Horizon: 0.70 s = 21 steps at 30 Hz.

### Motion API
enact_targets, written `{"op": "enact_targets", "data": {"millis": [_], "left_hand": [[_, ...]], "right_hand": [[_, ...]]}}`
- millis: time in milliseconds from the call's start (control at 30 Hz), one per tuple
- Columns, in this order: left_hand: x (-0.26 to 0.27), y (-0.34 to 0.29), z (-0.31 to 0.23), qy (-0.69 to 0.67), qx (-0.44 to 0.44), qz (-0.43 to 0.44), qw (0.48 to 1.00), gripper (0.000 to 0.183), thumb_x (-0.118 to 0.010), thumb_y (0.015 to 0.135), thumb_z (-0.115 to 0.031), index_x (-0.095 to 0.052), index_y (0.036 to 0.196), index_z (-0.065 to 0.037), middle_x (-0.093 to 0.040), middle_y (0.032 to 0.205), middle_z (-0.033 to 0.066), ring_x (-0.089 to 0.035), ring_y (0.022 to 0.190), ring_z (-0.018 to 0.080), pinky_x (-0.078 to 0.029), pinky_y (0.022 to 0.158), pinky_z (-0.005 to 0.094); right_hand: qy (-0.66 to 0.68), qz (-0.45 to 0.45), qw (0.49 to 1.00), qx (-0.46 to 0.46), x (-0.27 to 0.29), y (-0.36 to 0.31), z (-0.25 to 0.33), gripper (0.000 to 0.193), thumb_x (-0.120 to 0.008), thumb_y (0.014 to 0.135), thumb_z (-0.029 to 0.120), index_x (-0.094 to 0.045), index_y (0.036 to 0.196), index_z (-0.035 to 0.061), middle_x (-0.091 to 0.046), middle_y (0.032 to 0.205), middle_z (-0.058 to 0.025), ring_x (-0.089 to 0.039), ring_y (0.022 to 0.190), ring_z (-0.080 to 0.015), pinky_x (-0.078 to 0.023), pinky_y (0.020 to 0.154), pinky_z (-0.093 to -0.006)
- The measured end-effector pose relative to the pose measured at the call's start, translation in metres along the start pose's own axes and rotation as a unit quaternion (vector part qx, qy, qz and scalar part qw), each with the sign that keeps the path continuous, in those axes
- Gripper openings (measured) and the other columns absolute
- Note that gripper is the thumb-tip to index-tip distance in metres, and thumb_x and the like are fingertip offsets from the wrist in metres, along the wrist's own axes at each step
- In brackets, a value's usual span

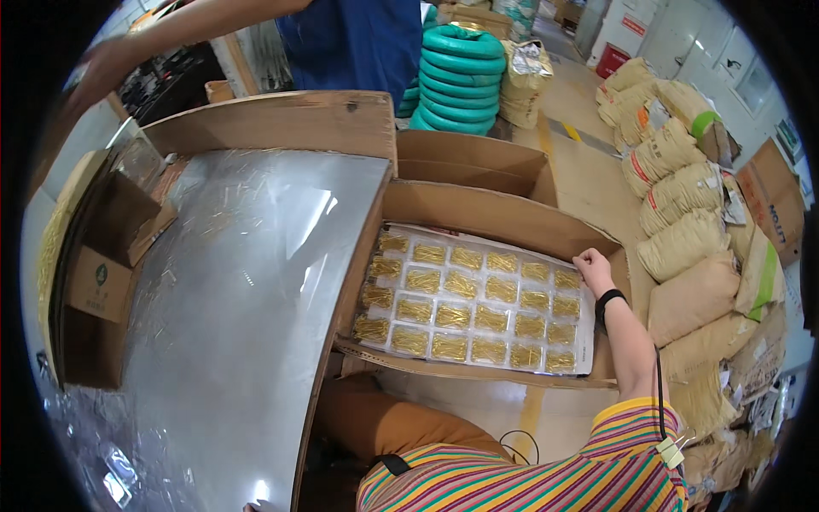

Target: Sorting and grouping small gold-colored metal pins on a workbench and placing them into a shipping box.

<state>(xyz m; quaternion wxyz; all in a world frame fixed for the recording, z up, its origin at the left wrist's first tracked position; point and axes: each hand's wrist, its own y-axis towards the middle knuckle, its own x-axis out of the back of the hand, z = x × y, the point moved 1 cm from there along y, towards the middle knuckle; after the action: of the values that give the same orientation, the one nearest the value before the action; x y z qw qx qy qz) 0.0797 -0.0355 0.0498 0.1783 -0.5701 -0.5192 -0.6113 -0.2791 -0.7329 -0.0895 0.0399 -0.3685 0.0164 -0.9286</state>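
A grey metal tabletop (256, 282) fills the left half of the frame, strewn with small clear slivers. Across the upper edge stands a co-worker in blue (350, 47), one bare arm stretched toward the upper left. An open cardboard box (503, 205) sits right of centre, against the tabletop's right side, perhaps to keep its contents within easy reach. Inside it lies the clear plastic tray (587, 341), flat, with the box walls all around it, which likely stop it sliding. Its pockets, four rows of six, each carry a bundle of thin gold-coloured pieces (461, 283), presumably divided so the bundles neither mix nor tangle.

At the tray's upper right corner is the right hand (595, 270), a black band on its wrist. Its grip is nearly closed, thumb and fingertips drawn together, and it appears to pinch the tray's edge. At the lower edge, only what may be a fingertip of the left hand (251, 508) shows; its grip cannot be told.
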Motion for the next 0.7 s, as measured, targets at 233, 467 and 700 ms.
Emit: {"op": "enact_targets", "data": {"millis": [233,467,700], "left_hand": [[0.000,0.001,0.001,-0.014,-0.006,-0.012,1.000,0.039,-0.065,0.098,-0.018,-0.062,0.128,0.005,-0.064,0.126,0.0238,-0.062,0.114,0.0391,-0.049,0.101,0.0440],[-0.014,-0.019,0.039,-0.061,0.024,0.003,0.998,0.051,-0.061,0.089,-0.008,-0.051,0.137,0.007,-0.056,0.136,0.0248,-0.054,0.126,0.0383,-0.040,0.110,0.0433],[-0.007,-0.007,0.011,-0.097,0.051,-0.004,0.994,0.046,-0.059,0.091,-0.009,-0.054,0.133,0.008,-0.058,0.132,0.0254,-0.056,0.122,0.0396,-0.042,0.107,0.0440]], "right_hand": [[-0.219,0.086,0.937,0.259,-0.059,-0.018,0.086,0.049,-0.080,0.077,0.022,-0.063,0.121,0.0094,-0.061,0.115,-0.0132,-0.061,0.107,-0.0358,-0.051,0.091,-0.0458],[-0.238,0.119,0.932,0.246,-0.085,-0.001,0.105,0.030,-0.075,0.082,0.023,-0.073,0.109,0.0116,-0.064,0.107,-0.0136,-0.062,0.105,-0.0345,-0.050,0.091,-0.0444],[-0.246,0.035,0.934,0.256,-0.115,0.010,0.080,0.010,-0.068,0.087,0.018,-0.073,0.091,0.0117,-0.065,0.093,-0.0115,-0.065,0.094,-0.0333,-0.051,0.083,-0.0446]]}}
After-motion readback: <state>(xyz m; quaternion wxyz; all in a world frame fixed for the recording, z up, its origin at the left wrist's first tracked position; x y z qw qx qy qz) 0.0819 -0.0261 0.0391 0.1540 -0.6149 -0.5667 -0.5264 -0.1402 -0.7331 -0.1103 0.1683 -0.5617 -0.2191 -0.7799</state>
